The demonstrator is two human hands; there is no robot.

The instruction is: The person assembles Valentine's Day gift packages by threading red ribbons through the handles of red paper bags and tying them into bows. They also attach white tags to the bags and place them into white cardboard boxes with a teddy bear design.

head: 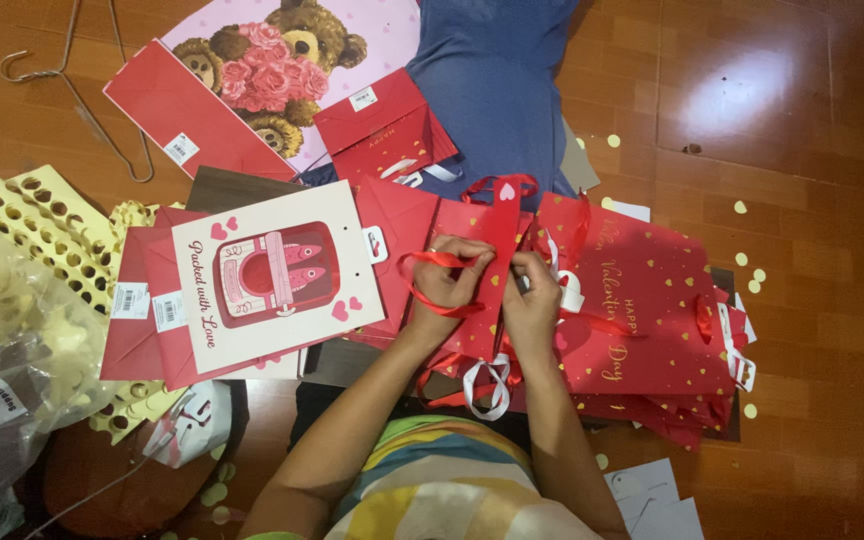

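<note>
1. Our left hand pinches a red ribbon; our right hand grips the red bag, mid-floor atop a bag stack.
2. We judge the ribbon could slip its hole if tugged.

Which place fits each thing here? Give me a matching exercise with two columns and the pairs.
Things:
1. red ribbon
2. wire hanger
3. teddy bear bag
4. yellow punched sheets

Places:
A. top left, on the floor
B. far left, beside the clear plastic bag
C. at the left hand, on the red bag the right hand also holds
D. top centre, beside the blue cloth

Pairs: 1-C, 2-A, 3-D, 4-B
</note>
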